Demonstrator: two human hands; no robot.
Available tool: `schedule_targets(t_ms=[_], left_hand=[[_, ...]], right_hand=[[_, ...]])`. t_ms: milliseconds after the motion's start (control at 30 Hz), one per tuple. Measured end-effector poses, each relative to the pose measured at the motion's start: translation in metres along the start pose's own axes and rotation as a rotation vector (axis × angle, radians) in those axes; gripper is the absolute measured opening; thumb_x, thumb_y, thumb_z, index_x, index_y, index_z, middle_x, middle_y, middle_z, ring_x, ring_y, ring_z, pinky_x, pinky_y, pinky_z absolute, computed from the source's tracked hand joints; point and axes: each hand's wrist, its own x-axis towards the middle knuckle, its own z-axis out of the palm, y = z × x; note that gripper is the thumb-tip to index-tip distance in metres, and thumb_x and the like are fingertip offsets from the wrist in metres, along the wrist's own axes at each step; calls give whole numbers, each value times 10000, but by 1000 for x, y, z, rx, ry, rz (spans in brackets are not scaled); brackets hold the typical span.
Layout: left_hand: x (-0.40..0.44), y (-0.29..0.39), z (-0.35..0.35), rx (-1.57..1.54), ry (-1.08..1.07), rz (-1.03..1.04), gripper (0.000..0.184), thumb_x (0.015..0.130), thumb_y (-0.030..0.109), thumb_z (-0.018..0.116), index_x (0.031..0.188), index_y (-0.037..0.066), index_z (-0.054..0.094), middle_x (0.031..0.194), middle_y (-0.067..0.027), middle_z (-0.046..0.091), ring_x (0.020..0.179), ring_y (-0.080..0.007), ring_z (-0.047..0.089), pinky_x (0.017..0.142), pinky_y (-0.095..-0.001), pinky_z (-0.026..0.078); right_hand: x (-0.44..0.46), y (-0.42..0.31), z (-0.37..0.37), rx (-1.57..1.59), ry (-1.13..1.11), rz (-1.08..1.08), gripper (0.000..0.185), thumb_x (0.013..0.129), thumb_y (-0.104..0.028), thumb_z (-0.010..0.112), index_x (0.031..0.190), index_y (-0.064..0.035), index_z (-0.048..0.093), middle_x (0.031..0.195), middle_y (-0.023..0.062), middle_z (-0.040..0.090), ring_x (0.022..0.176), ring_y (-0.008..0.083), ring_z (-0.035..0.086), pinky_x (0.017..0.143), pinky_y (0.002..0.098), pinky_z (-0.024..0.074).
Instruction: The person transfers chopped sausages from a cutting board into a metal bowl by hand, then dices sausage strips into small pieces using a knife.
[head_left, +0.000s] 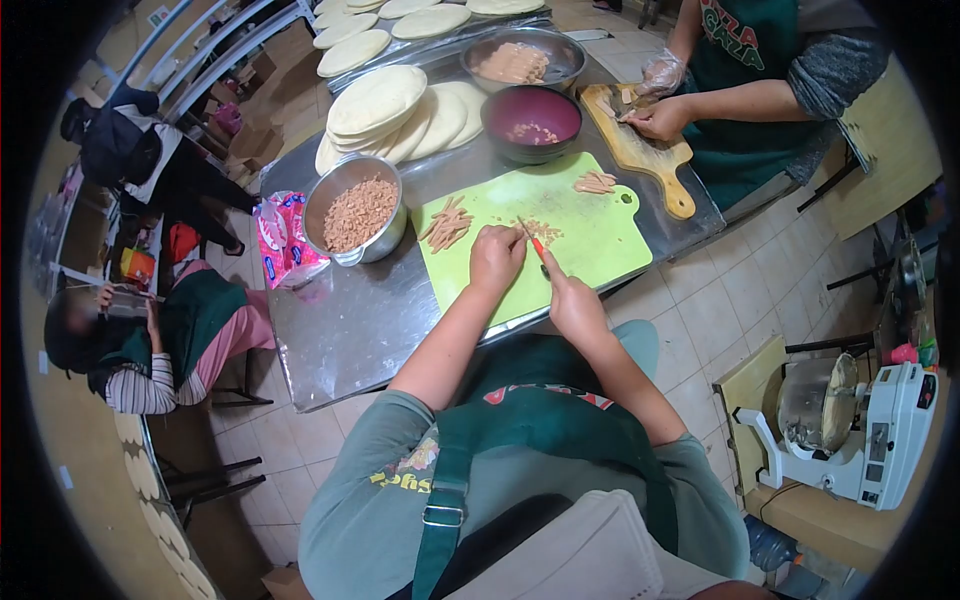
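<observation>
On the green cutting board [470, 205] my left hand [498, 258] rests with its fingers curled and pressed together; what they hold is hidden. My right hand [578, 305] grips a knife [537, 243] with an orange-red handle, its blade pointing away beside my left fingertips. Small chopped pinkish-brown bits [548, 230], which look like sausage, lie around the blade. To the left on the board is a pile of sausage-like strips [446, 224], and a smaller bunch of strips [595, 182] lies near the board's far right corner.
A metal pot [392, 222] of chopped bits stands left of the board, by a pink packet [285, 235]. Beyond are a purple-lined bowl [530, 115], a steel bowl [570, 62] and stacked dough rounds [375, 100]. A co-worker's hands [660, 118] work at a wooden board [640, 150].
</observation>
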Motion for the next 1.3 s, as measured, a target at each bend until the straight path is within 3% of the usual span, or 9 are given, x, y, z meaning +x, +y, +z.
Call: schedule_targets(t_ms=[167, 300, 467, 767, 967, 1133, 1300], left_hand=[[2, 1, -1, -2, 13, 6, 105, 733, 103, 656, 783, 15, 683, 673, -139, 604, 666, -315, 558, 646, -393, 453], [-2, -1, -2, 5, 7, 11, 118, 732, 96, 653, 812, 18, 691, 743, -135, 635, 710, -309, 579, 678, -383, 468], [-5, -2, -1, 12, 45, 35, 122, 726, 91, 658, 818, 20, 695, 800, -131, 654, 744, -303, 595, 708, -370, 478], [-1, 0, -3, 15, 36, -1, 118, 715, 92, 669, 804, 20, 696, 710, -144, 629, 681, -306, 576, 654, -383, 464], [-3, 1, -5, -19, 24, -61, 102, 708, 100, 677, 763, 15, 682, 679, -142, 619, 667, -312, 571, 649, -387, 461], [-2, 1, -6, -19, -5, -50, 88, 710, 104, 676, 745, 23, 679, 673, -142, 609, 660, -310, 567, 642, -388, 456], [-3, 2, -6, -6, 23, -47, 84, 717, 101, 669, 753, 26, 682, 662, -134, 598, 662, -304, 562, 639, -383, 452]], right_hand=[[-17, 5, -4, -16, -56, 45, 507, 841, -45, 469, 1340, -103, 404, 661, 231, 540, 633, 398, 553, 613, 467, 436], [-36, 14, -7, 64, 41, -16, 502, 842, -43, 465, 1338, -97, 408, 687, 237, 552, 668, 401, 558, 639, 470, 438], [-11, 3, -12, 116, 35, 8, 493, 847, -47, 461, 1336, -93, 410, 700, 241, 556, 693, 403, 565, 646, 467, 441], [-28, 8, -11, 28, -47, 35, 496, 849, -52, 465, 1338, -105, 405, 708, 243, 555, 691, 408, 566, 644, 480, 436], [-21, 8, -15, 198, 73, -51, 516, 842, -42, 465, 1348, -112, 385, 719, 251, 554, 688, 414, 561, 635, 484, 427], [5, -3, -1, 51, -57, 11, 513, 837, -41, 474, 1341, -102, 397, 707, 245, 554, 660, 403, 561, 613, 481, 430], [-33, 3, -3, -32, -7, -7, 510, 835, -39, 476, 1336, -104, 408, 681, 236, 540, 635, 403, 548, 602, 479, 430]])
